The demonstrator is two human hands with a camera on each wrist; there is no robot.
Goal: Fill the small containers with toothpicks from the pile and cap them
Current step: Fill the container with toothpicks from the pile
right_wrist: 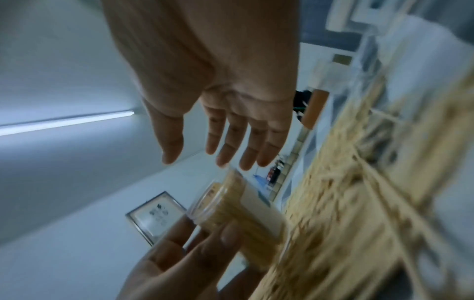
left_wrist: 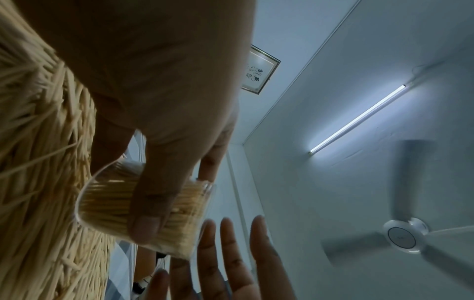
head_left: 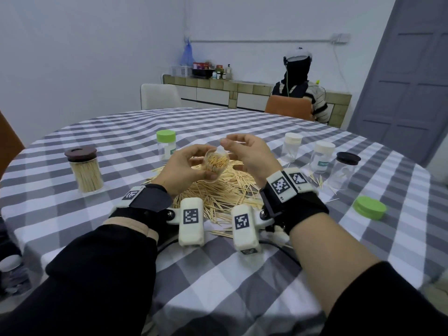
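Note:
My left hand (head_left: 204, 164) grips a small clear container (head_left: 218, 162) packed with toothpicks, tilted with its open mouth towards me, above the toothpick pile (head_left: 218, 194). In the left wrist view the thumb lies across the container (left_wrist: 102, 203). My right hand (head_left: 234, 144) hovers just above and behind the container's mouth. Its fingers (right_wrist: 231, 142) are straight and spread in the right wrist view, with nothing between them. A loose green cap (head_left: 369, 207) lies on the cloth at the right.
A brown-lidded jar (head_left: 83, 169) full of toothpicks stands at the left. A green-capped container (head_left: 166, 146) stands behind the pile. Two white-capped containers (head_left: 292, 146) (head_left: 322, 156) and a black-lidded jar (head_left: 345, 173) stand at the right. Another person (head_left: 300, 88) sits across the checked table (head_left: 218, 275).

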